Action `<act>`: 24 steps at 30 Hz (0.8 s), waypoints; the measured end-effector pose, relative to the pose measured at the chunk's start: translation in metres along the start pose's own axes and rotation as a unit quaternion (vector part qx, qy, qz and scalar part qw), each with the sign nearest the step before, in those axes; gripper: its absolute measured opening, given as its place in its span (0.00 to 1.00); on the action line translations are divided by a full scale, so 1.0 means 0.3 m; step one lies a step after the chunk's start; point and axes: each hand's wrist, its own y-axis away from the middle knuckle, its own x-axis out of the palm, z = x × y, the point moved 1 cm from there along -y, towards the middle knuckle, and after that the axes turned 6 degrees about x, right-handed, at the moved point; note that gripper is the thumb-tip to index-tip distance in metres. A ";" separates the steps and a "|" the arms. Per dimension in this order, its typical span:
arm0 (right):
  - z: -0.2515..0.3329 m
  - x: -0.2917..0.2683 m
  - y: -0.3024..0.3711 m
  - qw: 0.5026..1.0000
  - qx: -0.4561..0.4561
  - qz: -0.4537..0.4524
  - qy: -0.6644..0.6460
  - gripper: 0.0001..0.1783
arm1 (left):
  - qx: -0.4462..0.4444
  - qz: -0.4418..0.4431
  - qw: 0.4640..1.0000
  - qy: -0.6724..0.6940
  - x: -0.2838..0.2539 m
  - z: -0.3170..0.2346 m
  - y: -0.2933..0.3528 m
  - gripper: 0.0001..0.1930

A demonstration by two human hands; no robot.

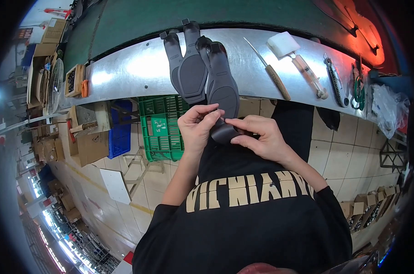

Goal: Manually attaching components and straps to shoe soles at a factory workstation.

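Note:
My left hand (198, 128) and my right hand (262, 137) together grip one end of a dark grey shoe sole (222, 80). The sole's near end sits between my fingertips just below the bench edge. Its far end rests on the shiny metal bench (124, 68). Two more grey soles (188, 68) lie on the bench right beside it, to the left.
On the bench to the right lie a wooden-handled tool (273, 71), a white block (283, 44), a brush-like tool (310, 75) and other hand tools (335, 82). A green crate (161, 128) and a blue crate (121, 130) stand under the bench. A green conveyor belt (207, 13) runs behind.

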 end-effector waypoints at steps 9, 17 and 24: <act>-0.012 0.014 0.007 0.999 -0.027 0.009 0.015 0.21 | -0.132 -0.048 0.988 0.059 0.008 0.032 -0.002 0.11; -0.025 0.007 0.014 1.000 -0.009 0.002 0.002 0.19 | -0.156 0.040 0.986 0.031 -0.066 0.030 -0.031 0.17; -0.023 0.004 0.013 1.000 -0.009 0.025 0.013 0.19 | -0.096 0.212 0.972 -0.041 -0.144 -0.024 -0.067 0.11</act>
